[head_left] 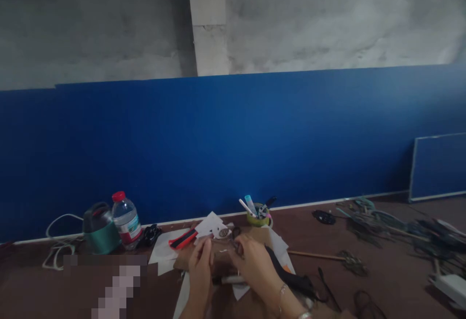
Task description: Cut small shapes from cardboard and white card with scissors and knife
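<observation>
Lower centre of frame: right hand curled shut round dark scissors; left hand nearly closed beside them, contents unclear. Cardboard beneath, probably shielding table. Pens upright in holder, presumably for easy reach.

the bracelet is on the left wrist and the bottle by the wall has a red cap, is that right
No: the head view shows the bracelet on the right wrist, not left. The bottle by the wall does have a red cap.
</observation>
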Demonstrator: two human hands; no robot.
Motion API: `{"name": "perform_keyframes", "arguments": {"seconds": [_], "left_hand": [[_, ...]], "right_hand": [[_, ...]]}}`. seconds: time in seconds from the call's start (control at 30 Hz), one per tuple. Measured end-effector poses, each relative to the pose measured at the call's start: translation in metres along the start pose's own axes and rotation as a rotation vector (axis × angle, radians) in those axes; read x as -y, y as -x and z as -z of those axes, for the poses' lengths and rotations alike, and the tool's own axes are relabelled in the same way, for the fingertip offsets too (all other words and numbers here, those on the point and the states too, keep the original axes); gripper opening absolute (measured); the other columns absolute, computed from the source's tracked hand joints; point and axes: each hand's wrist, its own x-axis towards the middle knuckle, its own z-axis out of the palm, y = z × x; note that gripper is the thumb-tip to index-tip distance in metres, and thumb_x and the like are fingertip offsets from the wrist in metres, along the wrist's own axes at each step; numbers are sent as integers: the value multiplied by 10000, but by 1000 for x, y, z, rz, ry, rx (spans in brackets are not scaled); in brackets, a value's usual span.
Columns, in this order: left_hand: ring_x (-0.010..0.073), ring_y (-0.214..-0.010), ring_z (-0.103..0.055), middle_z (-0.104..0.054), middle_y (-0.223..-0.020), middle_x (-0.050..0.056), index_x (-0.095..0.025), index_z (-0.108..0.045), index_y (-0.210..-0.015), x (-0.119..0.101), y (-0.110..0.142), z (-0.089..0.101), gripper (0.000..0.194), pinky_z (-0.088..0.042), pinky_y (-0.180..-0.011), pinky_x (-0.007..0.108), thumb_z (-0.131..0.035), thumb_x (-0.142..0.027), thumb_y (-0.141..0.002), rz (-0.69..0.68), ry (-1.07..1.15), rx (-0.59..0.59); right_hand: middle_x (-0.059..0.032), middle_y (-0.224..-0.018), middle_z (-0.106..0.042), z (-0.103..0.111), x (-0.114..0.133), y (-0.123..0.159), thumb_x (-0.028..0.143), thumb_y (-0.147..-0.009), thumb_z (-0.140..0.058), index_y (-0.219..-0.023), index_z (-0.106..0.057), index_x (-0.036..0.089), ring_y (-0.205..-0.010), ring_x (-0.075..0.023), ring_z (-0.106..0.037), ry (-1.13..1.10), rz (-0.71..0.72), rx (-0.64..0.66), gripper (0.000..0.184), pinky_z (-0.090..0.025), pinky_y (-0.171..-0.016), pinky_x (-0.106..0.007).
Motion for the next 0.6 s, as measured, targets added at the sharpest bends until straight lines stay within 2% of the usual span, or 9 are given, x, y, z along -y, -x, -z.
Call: {"name": "perform_keyframes", "arguments": {"seconds": [0.07, 0.13, 0.27, 0.37, 0.43, 0.6], "left_hand": [[41, -388, -281, -341, -433, -106, -141, -654, -816, 4, 1, -1, 455, -212, -379, 156, -724, -545, -619, 27, -4, 31], [41, -399, -297, -366, -445, -99, -137, -656, -808, 6, 2, -3, 474, -216, -386, 156, -742, -550, -591, 63, -4, 42], [25, -381, -252, -323, -426, -117, -133, -658, -884, 6, 6, -7, 534, -161, -384, 150, -761, -549, -564, 129, 52, 74], [24, -385, -302, -405, -454, -103, -150, -641, -950, 3, 7, -9, 575, -182, -394, 147, -791, -521, -537, 144, 91, 125], [27, -396, -340, -448, -478, -93, -157, -632, -911, 3, 8, -10, 558, -205, -401, 144, -809, -505, -514, 159, 88, 140], [21, -364, -293, -392, -424, -109, -164, -563, -682, 5, 8, -10, 452, -187, -381, 148, -799, -514, -519, 163, 38, 161]], "right_hand": [[-92, -835, -681, -2, -4, -3, 294, -830, -496, -1020, -610, 136, -785, -218, -636, -147, -22, -61, 271, -413, -690, -275], [-71, -804, -674, -2, -7, -6, 302, -835, -481, -1035, -586, 141, -746, -199, -627, -285, -20, -80, 278, -414, -670, -260], [-16, -666, -628, 1, -10, -11, 272, -795, -491, -763, -580, 176, -641, -162, -573, -448, -11, -53, 135, -387, -594, -233], [1, -635, -597, 3, -12, -13, 263, -770, -503, -712, -565, 175, -610, -143, -534, -510, -25, -11, 122, -370, -572, -226], [6, -632, -587, 5, -13, -14, 259, -758, -515, -708, -569, 172, -607, -137, -521, -527, -28, 21, 114, -367, -571, -223], [-1, -657, -608, 6, -13, -13, 217, -722, -539, -729, -593, 170, -625, -140, -535, -532, -15, 62, 71, -383, -587, -223]]}}
